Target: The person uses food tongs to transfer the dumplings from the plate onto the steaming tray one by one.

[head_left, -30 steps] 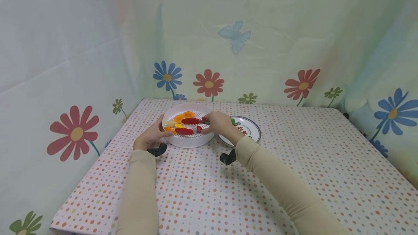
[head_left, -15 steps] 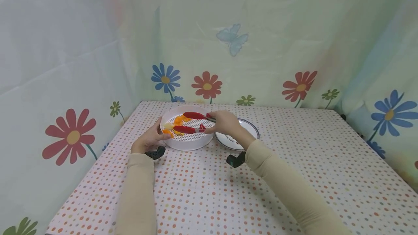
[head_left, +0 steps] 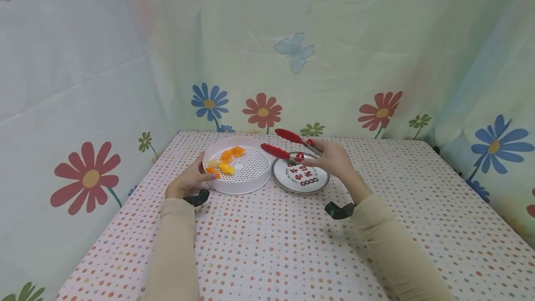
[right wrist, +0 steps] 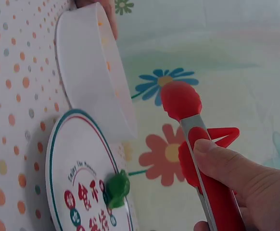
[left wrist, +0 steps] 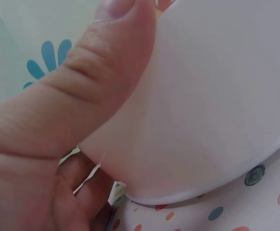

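My left hand [head_left: 188, 179] grips the left side of a round white steamer-like basket [head_left: 238, 186] with a perforated bottom. Its thumb [left wrist: 106, 62] lies at the wall; the other fingers are on the outside. Several orange and yellow pieces [head_left: 227, 169] lie in the left part of the basket, one by the thumb. Over the plate my right hand [head_left: 332, 158] holds metal tongs [head_left: 281, 152] with red tips, which are spread with nothing between them. A small green piece [right wrist: 117, 189] lies on the white plate [head_left: 307, 183] near its rim.
The plate has red and green printing and stands close to the basket's right side. A dotted cloth [head_left: 259, 245] covers the table. Flower-printed sheets [head_left: 355, 50] hang behind it and at both sides. A dark device [head_left: 339, 210] is on each wrist.
The right hand has moved the spread tongs rightward and up, out of the basket to above the plate. More of the plate and the pieces shows. The left hand stays on the basket.
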Tool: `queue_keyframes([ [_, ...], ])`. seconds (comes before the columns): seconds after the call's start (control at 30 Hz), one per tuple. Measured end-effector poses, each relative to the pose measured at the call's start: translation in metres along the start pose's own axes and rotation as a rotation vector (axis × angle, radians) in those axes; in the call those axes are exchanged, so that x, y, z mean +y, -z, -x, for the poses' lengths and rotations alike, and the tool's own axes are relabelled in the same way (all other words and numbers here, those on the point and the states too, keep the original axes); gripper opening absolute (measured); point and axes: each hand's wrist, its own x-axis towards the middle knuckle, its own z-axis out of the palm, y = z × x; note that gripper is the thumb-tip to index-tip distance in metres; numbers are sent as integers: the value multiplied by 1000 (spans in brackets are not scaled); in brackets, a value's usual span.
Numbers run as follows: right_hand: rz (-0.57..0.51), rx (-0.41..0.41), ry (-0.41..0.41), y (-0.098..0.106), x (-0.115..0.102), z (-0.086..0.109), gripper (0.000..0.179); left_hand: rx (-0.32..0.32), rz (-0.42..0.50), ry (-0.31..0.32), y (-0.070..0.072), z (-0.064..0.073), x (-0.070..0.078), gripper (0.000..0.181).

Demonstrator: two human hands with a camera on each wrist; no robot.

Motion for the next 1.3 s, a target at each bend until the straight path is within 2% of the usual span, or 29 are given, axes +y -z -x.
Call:
queue_keyframes([
  [0.13, 1, 6, -40, -1, 25, 2, 85, 9, -7, 11, 0, 2, 0, 115],
  [0.23, -4, -2, -63, -2, 40, 2, 84, 10, -10, -4, 0, 1, -1, 115],
  [0.4, -6, -34, -75, -1, 58, 3, 81, 15, -34, -32, -1, 0, -2, 115],
  [0.5, -5, -63, -76, -2, 65, 3, 80, 12, -39, -24, -1, -1, -3, 115],
  [0.63, -7, -85, -93, -6, 71, 5, 80, 4, -39, -22, -1, -1, -5, 115],
  [0.93, -29, -85, -105, -21, 73, 1, 82, -13, -10, -81, 0, 2, -8, 111],
  [1.17, -32, -114, -121, -17, 74, 0, 81, -26, -7, -114, 2, 3, -6, 107],
  [1.3, -29, -121, -133, -14, 74, 3, 81, -25, -9, -106, 1, 4, -4, 108],
])
